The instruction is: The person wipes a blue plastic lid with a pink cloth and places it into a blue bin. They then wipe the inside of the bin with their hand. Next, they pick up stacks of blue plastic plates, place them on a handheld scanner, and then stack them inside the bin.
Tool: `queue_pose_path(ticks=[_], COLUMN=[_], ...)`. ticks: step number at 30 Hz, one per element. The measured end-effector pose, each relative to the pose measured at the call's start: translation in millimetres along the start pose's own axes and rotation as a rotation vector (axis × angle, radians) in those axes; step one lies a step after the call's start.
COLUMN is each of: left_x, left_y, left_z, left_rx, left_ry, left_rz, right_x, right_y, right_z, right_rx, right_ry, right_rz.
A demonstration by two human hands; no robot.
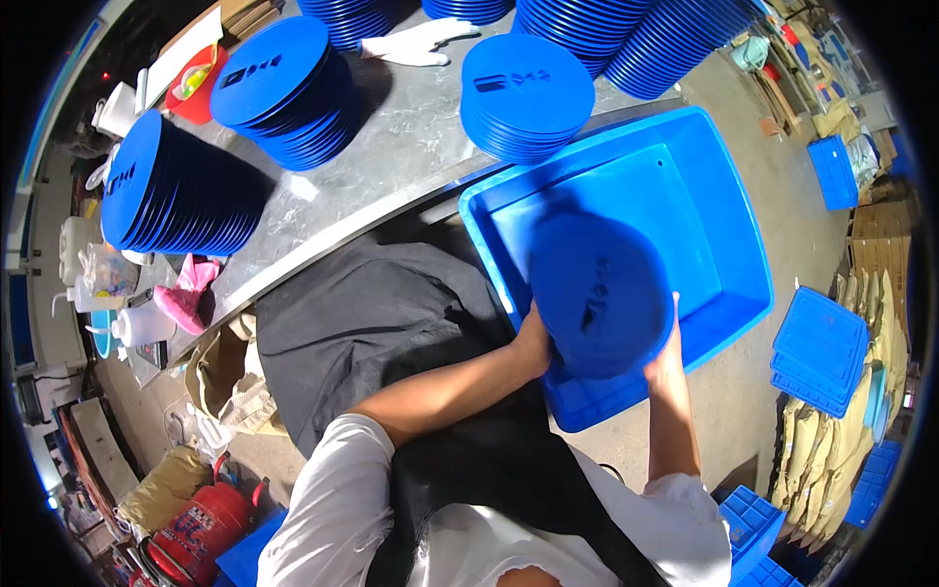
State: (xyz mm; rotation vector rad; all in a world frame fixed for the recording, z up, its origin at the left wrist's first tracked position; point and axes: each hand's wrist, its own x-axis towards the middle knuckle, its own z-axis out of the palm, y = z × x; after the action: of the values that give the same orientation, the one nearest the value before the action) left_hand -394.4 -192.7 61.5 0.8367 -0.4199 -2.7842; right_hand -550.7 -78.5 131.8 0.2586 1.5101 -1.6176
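Note:
Both my hands hold a short stack of round blue plastic discs (605, 293) with cut-out slots, over the large blue plastic tub (697, 242). My left hand (534, 341) grips its left side and my right hand (666, 345) its right side; the fingers under the stack are hidden. Another stack of blue discs (524, 95) stands on the metal-topped table (411, 139) at the tub's far edge. Farther left on the table are a taller stack of discs (271, 73) and a leaning stack (161, 183).
A white glove (422, 42) and more disc stacks (579, 29) lie toward the table's back. At its left end are a red container (198, 84), a pink cloth (187, 293) and a squeeze bottle (143, 325). Blue crate lids (820, 341) and filled sacks (814, 455) are at right; a red fire extinguisher (198, 524) is lower left.

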Motion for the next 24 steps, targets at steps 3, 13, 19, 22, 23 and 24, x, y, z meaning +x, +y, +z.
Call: queue_pose_path(ticks=[3,13,19,22,23,24], left_x=[6,5,-29,-50,-63,-75], left_y=[18,44,74,78,88,91], left_z=[5,-35,-66,-75,-75,-79], left_rx=[-0.151,0.118,0.103,0.083,0.081,0.055], left_ry=[0.267,0.274,0.168,0.130,0.129,0.119], left_rz=[-0.263,-0.097,-0.042,-0.002,0.018,0.069], right_x=[46,161,143,113,99,96], right_y=[1,135,148,134,129,135], right_z=[-17,41,76,73,85,76], right_rx=[-0.299,0.253,0.282,0.383,0.348,0.257], right_ry=[-0.087,0.103,0.165,0.052,0.140,0.043], right_rz=[-0.067,0.093,0.019,0.050,0.051,0.001])
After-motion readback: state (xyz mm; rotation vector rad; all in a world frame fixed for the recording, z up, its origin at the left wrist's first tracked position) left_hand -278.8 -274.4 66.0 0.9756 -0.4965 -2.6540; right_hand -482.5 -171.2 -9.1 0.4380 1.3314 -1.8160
